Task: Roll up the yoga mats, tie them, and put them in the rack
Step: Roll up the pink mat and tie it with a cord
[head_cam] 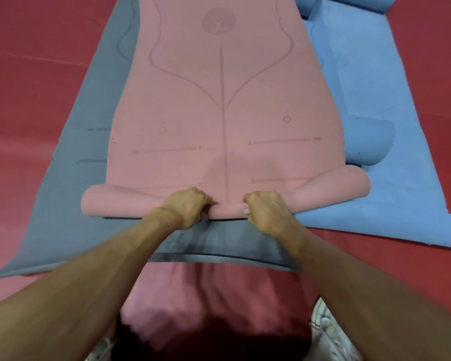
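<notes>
The pink mat [219, 113] lies flat on top of a grey mat [89, 152] on the red floor [24, 74], with its near end turned into a short roll [110, 201]. Both hands sit close together at the middle of that roll. The left hand [186, 208] and right hand [266, 209] each have their fingers [203, 199] curled over it, squeezing it tight.

The roll looks thin where it is gripped and fatter at both ends, and its right end sits further forward than its left. To roll it well, I would move the hands apart toward the ends, pull the loose ends snug, and square the side edges before pushing on. The grey mat must stay flat underneath. A blue mat [388, 100] lies just to the right. No tie or rack is in view.
</notes>
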A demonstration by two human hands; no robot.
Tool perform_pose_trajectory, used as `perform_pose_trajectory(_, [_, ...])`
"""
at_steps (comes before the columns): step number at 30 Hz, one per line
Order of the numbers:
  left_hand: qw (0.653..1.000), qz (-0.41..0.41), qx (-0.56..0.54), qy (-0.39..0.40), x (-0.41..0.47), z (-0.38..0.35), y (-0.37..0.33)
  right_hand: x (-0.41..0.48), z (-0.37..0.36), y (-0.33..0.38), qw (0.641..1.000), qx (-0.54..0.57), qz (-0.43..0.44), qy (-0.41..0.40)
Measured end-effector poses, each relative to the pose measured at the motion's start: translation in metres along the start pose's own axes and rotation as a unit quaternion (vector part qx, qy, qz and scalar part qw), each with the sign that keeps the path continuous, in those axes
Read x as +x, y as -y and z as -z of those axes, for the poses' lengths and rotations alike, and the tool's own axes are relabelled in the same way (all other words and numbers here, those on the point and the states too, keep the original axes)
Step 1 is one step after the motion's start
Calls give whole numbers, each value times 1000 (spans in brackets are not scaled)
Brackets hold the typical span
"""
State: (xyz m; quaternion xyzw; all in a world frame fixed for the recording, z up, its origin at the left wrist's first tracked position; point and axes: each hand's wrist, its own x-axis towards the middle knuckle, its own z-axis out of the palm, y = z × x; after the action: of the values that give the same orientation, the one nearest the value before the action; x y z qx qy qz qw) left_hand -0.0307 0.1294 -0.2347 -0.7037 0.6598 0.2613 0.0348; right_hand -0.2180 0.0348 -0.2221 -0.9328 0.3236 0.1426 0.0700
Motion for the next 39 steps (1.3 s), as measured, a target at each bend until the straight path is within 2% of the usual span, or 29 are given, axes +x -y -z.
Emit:
perform_pose_trajectory(4, [993,8,-62,102,-14,4,-5,-8,-2,-3,995,64,3,80])
perform_pose_trajectory(6, [988,16,-85,128,-19,-5,-8,-11,-7,-2,990,83,-3,114])
perform_pose_trajectory(10, [991,52,-80,94,-22,-32,-10,-15,-26,4,987,98,-37,122])
perform_pose_trajectory(14, [993,64,-88,42,-16,-46,-11,-11,-30,0,993,73,-16,95])
perform_pose_trajectory(18, [990,66,-121,-4,-16,-53,-12,-18,-33,-6,993,108,-1,39])
perform_pose_trajectory(21, [992,82,-86,-50,-17,-55,-18,-27,-46,-2,993,64,61,-76])
perform_pose_trajectory(24, [991,95,-57,-76,-20,-60,-22,-36,-56,4,973,7,119,-198])
perform_pose_trajectory(27, [986,113,-85,-89,-22,-56,-23,-47,-59,7,960,4,145,-239])
perform_pose_trajectory(33, [968,157,-173,-88,-18,-50,-22,-64,-56,2,985,-56,122,-107])
perform_pose_trajectory(36, [976,132,-138,-109,-25,-59,-22,-56,-56,5,986,-41,117,-110])
perform_pose_trajectory(39, [981,111,-85,-136,-34,-72,-20,-41,-51,4,980,-94,150,-92])
